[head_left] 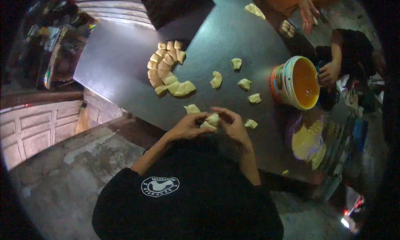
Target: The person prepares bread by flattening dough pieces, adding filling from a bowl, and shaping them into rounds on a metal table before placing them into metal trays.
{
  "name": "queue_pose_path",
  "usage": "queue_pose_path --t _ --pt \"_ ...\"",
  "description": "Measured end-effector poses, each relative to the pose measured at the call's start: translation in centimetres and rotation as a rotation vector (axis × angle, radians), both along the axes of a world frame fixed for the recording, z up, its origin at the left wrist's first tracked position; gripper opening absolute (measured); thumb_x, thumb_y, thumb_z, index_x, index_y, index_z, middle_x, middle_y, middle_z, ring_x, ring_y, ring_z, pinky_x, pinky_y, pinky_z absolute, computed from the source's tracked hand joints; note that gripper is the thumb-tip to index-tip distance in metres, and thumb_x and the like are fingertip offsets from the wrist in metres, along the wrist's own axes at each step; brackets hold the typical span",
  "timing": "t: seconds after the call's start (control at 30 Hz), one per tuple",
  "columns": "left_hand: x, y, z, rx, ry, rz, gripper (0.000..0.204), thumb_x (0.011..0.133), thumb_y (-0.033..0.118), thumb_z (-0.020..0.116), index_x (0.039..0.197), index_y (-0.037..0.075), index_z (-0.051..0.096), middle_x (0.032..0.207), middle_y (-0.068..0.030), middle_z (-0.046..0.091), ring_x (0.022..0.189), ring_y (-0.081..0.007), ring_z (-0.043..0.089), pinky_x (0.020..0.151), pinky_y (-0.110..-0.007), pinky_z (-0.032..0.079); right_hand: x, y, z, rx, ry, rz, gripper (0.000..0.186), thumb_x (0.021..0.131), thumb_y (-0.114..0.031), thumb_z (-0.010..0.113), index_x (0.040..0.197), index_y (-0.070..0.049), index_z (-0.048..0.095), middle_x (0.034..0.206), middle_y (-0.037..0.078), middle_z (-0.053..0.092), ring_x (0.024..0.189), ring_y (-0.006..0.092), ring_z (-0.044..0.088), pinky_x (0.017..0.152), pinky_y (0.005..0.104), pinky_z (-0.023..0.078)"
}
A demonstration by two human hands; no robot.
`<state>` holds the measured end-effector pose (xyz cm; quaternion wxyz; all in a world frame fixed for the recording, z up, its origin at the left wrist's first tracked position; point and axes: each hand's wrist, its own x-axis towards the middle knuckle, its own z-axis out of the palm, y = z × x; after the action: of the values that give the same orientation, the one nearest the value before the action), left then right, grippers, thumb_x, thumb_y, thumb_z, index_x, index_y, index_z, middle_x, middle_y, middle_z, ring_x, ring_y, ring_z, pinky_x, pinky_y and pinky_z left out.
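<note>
Between my two hands is a pale piece of dough [211,121], close to the table's near edge. My left hand [188,125] curls round it from the left, fingers closed on its side. From the other side my right hand [230,122] bends its fingers over the dough's right edge. Just beyond my left hand lies another dough piece [192,108]. A small dough lump [251,123] rests to the right of my right hand. Several more loose lumps, one of them a curled piece [216,80], are scattered farther up the table.
A curved row of dough pieces [166,66] lies left of centre on the metal table [121,52]. At the right stands a bucket [287,82] with orange inside, a co-worker's hand [329,74] at its rim. Another person's hand [307,13] is at the far right, near more dough [287,28].
</note>
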<state>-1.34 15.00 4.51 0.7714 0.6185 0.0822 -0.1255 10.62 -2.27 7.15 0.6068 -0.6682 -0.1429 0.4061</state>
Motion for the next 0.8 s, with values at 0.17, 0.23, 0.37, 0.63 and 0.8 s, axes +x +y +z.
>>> queue_pose_path --t 0.17,0.23,0.37,0.63,0.8 --pt "-1.5 5.3 -1.0 0.693 0.222 -0.461 0.027 0.078 0.004 0.071 0.104 0.0 0.063 0.089 -0.0104 0.064 0.082 -0.0202 0.065 0.073 -0.032 0.05 3.1 -1.1 5.3 -0.231 -0.449 -0.438 0.018 0.081 -0.009 0.072 0.095 0.0 0.066 0.089 0.005 0.067 0.081 0.0133 0.062 0.074 0.0279 0.051" --pt "-2.3 7.5 -1.5 0.54 0.035 -0.335 0.029 0.078 0.001 0.069 0.106 0.001 0.063 0.09 -0.0113 0.062 0.084 -0.0241 0.065 0.074 -0.034 0.051 4.9 -5.8 7.1 -0.197 -0.641 -0.666 0.017 0.092 -0.012 0.062 0.106 -0.003 0.061 0.096 0.002 0.059 0.085 0.01 0.056 0.069 0.0234 0.048" --pt "0.0 7.8 -1.4 0.484 -0.221 -0.081 0.038 0.077 -0.003 0.066 0.114 0.004 0.06 0.1 -0.0121 0.059 0.091 -0.0259 0.064 0.076 -0.036 0.051 4.1 -11.8 7.5 -0.174 -0.379 -0.852 0.025 0.094 -0.013 0.059 0.117 -0.006 0.055 0.098 0.001 0.056 0.086 0.0066 0.054 0.064 0.0203 0.046" --pt "7.7 0.9 2.8 0.362 -0.418 -0.152 0.043 0.081 0.002 0.065 0.123 0.011 0.055 0.112 -0.0105 0.058 0.105 -0.0269 0.06 0.087 -0.037 0.047 -0.2 -16.0 -3.9 -1.098 -1.034 -0.649 0.024 0.089 -0.017 0.066 0.107 -0.002 0.064 0.106 0.015 0.063 0.092 0.0242 0.063 0.068 0.0347 0.051" --pt "9.5 -3.3 -1.8 1.362 -0.621 -0.031 0.037 0.082 0.015 0.069 0.117 0.012 0.06 0.121 -0.0099 0.058 0.111 -0.0315 0.055 0.104 -0.042 0.034 -0.3 -15.4 -12.1 -0.794 -0.716 -0.583 0.029 0.082 -0.022 0.073 0.099 -0.003 0.06 0.089 0.013 0.061 0.081 0.0264 0.062 0.071 0.0379 0.048"
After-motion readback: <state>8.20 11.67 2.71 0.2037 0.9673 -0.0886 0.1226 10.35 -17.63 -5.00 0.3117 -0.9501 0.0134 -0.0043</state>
